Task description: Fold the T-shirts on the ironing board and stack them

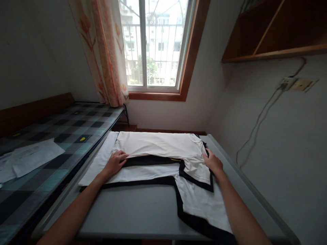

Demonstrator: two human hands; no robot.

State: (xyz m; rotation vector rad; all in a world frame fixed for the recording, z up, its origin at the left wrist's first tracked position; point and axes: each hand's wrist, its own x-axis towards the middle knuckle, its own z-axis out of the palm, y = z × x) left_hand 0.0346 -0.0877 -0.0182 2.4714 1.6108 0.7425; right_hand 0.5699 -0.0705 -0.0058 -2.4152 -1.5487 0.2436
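A white T-shirt with black parts (155, 144) lies sideways across a grey table, its upper layer partly folded over. One short sleeve (204, 204) spreads toward the near right; a second, crumpled sleeve (198, 170) lies above it. My left hand (117, 162) rests at the left end of the upper layer, fingers closed together on its edge. At the other end, my right hand (214, 163) grips the cloth near the shoulder, thumb on the white side. A black strip of cloth shows between the white layers.
The grey table (133, 211) abuts the right wall. To the left is a bed with a checked mattress (97, 119) and papers (35, 156) on it. A curtain (109, 68) hangs beside the window. A shelf (276, 51) and a cabled socket (287, 83) are on the right wall.
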